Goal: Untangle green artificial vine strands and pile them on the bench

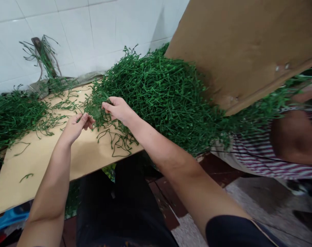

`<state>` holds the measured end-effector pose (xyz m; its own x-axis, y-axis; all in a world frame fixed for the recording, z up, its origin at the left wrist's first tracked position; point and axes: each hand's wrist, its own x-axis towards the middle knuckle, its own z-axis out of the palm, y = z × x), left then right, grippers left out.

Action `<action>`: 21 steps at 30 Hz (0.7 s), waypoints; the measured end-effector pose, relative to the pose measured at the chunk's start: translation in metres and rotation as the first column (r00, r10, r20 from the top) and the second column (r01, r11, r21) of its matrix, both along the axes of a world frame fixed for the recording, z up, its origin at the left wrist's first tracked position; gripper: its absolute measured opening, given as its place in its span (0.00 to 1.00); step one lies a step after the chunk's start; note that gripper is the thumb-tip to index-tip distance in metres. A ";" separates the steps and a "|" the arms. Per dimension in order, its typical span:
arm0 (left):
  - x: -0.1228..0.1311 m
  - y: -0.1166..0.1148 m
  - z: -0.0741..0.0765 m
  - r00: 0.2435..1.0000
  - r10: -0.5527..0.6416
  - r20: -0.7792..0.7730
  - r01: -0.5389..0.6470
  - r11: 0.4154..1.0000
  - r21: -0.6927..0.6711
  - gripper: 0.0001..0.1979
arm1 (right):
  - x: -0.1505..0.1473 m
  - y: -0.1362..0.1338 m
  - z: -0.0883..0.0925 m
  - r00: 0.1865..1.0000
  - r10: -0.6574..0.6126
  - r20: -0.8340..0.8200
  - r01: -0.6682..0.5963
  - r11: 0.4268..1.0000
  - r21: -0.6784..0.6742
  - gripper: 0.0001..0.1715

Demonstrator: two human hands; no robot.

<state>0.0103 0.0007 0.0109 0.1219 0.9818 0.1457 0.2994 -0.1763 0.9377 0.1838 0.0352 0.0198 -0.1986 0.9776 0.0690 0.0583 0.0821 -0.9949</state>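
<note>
Fingers of the right hand are pinching green stems over a tan board.
The large heap is spreading at the far right, seemingly leaving plenty to handle; the smaller heap is lying at the left, whether finished I cannot tell. The left hand is hanging just beside the stems, its fingers curling narrowly; whether they are gripping any is unclear. The stems between the heaps are looking thin, wiry and green, with knobbed tips. Stray strands are sprawling near the right hand; one short sprig is resting at the near left.
</note>
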 end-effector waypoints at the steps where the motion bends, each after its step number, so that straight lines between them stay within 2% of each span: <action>1: -0.002 -0.001 -0.002 0.999 0.024 0.026 -0.024 1.000 -0.002 0.21 | 0.004 0.004 -0.002 0.998 -0.058 0.001 0.058 0.998 -0.001 0.11; 4: -0.008 -0.003 -0.009 0.991 0.110 0.078 -0.110 0.994 -0.009 0.21 | 0.018 0.015 -0.006 0.983 -0.179 -0.037 0.177 0.984 -0.033 0.13; 6: -0.011 -0.005 -0.012 0.990 0.137 0.030 -0.137 0.991 -0.002 0.20 | 0.025 0.020 -0.009 0.985 -0.159 -0.071 0.155 0.986 -0.052 0.15; 9: -0.013 -0.005 -0.017 0.969 0.129 -0.209 -0.127 0.992 0.022 0.19 | 0.028 0.021 -0.011 0.996 -0.037 -0.081 0.037 0.999 0.001 0.16; 12: -0.014 -0.004 -0.021 0.870 0.075 -0.487 -0.090 0.996 -0.007 0.15 | 0.025 0.016 -0.009 0.996 0.066 -0.066 -0.062 0.996 0.065 0.15; 15: -0.018 -0.004 -0.022 0.743 0.055 -0.667 -0.061 0.998 0.014 0.24 | 0.022 0.012 -0.006 0.994 0.096 -0.046 -0.091 0.992 0.093 0.13; 16: -0.019 -0.005 -0.021 0.729 0.076 -0.680 -0.065 0.997 0.042 0.28 | 0.022 0.011 -0.006 0.995 0.091 -0.035 -0.088 0.991 0.098 0.12; 18: -0.017 -0.005 -0.018 0.784 0.130 -0.608 -0.100 0.991 0.084 0.32 | 0.021 0.010 -0.005 0.998 0.070 -0.003 -0.069 0.991 0.115 0.11; 21: -0.001 -0.001 -0.012 0.926 0.150 -0.346 -0.132 0.988 0.075 0.29 | 0.016 0.007 -0.005 0.998 0.058 0.032 -0.063 0.985 0.159 0.11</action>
